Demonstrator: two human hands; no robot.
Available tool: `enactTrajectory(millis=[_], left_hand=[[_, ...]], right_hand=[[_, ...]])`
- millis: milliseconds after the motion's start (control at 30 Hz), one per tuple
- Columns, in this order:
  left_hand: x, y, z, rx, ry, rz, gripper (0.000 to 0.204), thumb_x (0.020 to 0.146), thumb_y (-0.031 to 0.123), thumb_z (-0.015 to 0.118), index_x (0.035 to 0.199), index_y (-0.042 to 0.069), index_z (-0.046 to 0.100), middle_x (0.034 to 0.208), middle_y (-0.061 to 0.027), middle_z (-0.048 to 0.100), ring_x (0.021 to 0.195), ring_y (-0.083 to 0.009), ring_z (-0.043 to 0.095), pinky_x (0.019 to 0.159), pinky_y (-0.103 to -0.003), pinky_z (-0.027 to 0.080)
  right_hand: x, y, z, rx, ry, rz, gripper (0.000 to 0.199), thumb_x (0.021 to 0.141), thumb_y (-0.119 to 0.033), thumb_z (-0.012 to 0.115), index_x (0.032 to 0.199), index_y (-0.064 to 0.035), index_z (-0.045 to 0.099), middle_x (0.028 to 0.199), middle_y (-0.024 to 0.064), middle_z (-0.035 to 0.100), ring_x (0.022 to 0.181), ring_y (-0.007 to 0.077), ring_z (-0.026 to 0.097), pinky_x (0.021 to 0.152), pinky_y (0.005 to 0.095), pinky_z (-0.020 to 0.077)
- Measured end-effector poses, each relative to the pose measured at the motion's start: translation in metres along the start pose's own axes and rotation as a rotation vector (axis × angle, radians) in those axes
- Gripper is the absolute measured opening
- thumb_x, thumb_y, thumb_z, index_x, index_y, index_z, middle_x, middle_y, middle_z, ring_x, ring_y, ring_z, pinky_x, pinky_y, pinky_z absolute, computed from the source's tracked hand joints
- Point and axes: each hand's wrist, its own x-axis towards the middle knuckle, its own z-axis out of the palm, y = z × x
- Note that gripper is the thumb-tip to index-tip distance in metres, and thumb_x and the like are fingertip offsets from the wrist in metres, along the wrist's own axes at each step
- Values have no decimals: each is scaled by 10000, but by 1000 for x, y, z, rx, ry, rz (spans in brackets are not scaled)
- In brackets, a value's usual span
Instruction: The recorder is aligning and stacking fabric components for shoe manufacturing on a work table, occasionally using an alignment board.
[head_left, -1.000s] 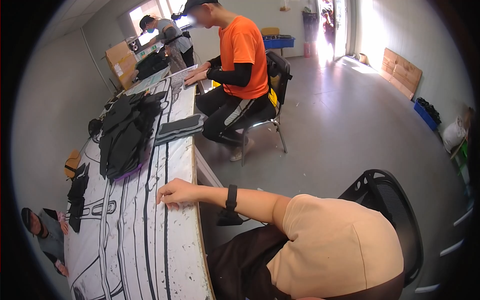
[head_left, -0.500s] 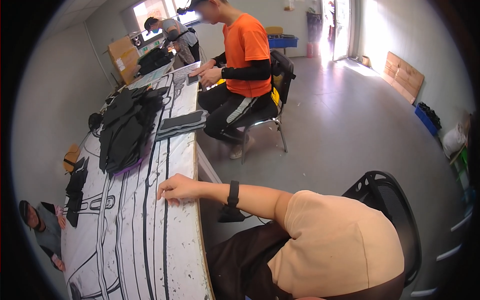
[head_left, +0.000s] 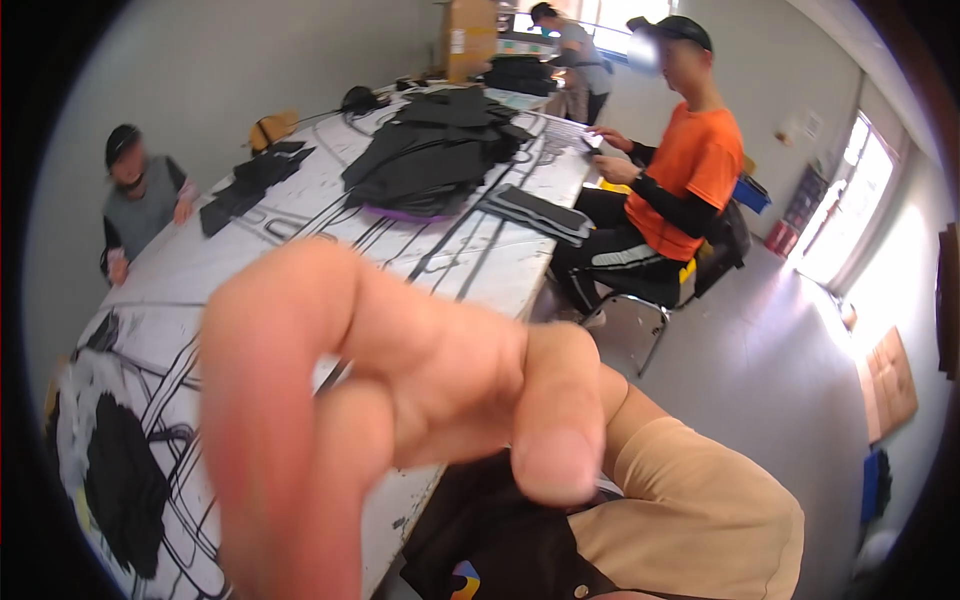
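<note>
Up close, my right hand (head_left: 400, 420) fills the middle of the view, raised between my eyes and the long white table (head_left: 300, 260) with its black line pattern. The fingers (head_left: 290, 350) are bent over in a loose hook and the thumb (head_left: 555, 450) points down beside them. No object shows between them, but the hand is blurred at this range, so I cannot tell whether it grips anything out of sight. My beige sleeve (head_left: 700, 510) runs off to the lower right; my left hand is out of frame.

The work itself lies well apart from my hand. A heap of black cloth (head_left: 435, 150) sits on the middle of the table over something purple (head_left: 400, 212). Just beside it, a flat dark folded piece (head_left: 540, 212) rests near the table's edge. Smaller black pieces (head_left: 245, 185) lie toward the far side, in front of a seated person in grey (head_left: 140, 205). A person in an orange shirt (head_left: 690, 170) sits by the near edge, hands busy with something small.

By my reckoning, the sorting is midway at best: the heap is large and unsorted, only a few pieces lie flat, and I touch none of them.
</note>
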Motion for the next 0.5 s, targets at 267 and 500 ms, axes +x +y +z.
enactTrajectory(millis=[267, 500], left_hand=[[-3, 27, 21, -37, 5, 67, 433, 1032, 241, 563, 1352, -51, 551, 1300, -177, 625, 1202, -277, 558, 1072, -383, 396], [-4, 16, 9, 44, 0, 100, 422, 1031, 255, 564, 1330, -43, 570, 1291, -163, 622, 1155, -245, 557, 1038, -384, 405]], right_hand=[[5, 149, 64, 194, -92, -12, 713, 851, -305, 694, 1405, -11, 354, 1109, 198, 694, 1094, 280, 639, 890, 382, 489], [1, 58, 74, 336, -107, -66, 712, 849, -320, 697, 1395, -6, 364, 1109, 200, 697, 1133, 288, 625, 949, 411, 463]])
